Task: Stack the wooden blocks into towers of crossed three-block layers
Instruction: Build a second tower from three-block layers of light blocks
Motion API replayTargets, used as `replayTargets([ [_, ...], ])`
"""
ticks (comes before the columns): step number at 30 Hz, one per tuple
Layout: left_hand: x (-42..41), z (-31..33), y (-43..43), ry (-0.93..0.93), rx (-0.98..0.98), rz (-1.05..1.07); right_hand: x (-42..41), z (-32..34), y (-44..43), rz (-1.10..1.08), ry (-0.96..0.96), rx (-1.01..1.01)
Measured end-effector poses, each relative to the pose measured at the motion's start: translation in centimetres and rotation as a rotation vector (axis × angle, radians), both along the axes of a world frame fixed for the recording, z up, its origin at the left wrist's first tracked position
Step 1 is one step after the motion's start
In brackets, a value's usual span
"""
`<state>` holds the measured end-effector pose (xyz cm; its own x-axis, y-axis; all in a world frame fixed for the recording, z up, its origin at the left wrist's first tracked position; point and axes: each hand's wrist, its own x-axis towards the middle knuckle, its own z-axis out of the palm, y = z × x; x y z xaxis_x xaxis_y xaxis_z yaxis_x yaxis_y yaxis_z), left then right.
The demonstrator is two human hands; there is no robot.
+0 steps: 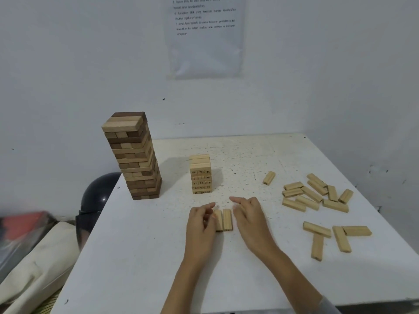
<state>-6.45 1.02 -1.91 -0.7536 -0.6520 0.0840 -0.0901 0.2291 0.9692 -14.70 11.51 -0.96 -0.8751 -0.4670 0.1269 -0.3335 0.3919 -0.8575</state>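
Note:
Pale wooden blocks [224, 219] lie side by side on the white table [140, 257] between my hands. My left hand [200, 225] has its fingers curled round the left block of the row, partly hiding it. My right hand [249, 219] lies just right of the row, fingers loosely bent, holding nothing. Behind them stands a short tower of pale numbered blocks [200, 174]. A tall tower of mixed dark and light blocks [133, 155] stands at the table's left edge.
Several loose pale blocks [315, 194] lie scattered at the right, with more [337, 236] nearer me and a single block [269, 177] apart. A dark round object [99, 193] and cloth bags sit beside the table on the left. A printed sheet [205, 35] hangs on the wall.

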Motion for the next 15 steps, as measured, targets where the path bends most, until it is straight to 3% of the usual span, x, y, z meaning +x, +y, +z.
replayTargets([
  [2,0.17,-0.08,-0.02,0.025,0.053,0.014,-0.19,0.22,0.43,-0.017,-0.082,-0.071],
  [5,0.35,0.04,0.22,0.051,0.133,0.036,-0.47,0.08,0.71,-0.025,-0.052,-0.077],
  [10,0.36,0.16,-0.28,0.013,0.072,-0.014,-0.84,0.02,1.02,-0.091,-0.132,-0.123],
  [15,0.29,-0.03,-0.48,-0.015,0.019,-0.025,-0.73,-0.19,0.4,-0.093,-0.005,-0.038],
])
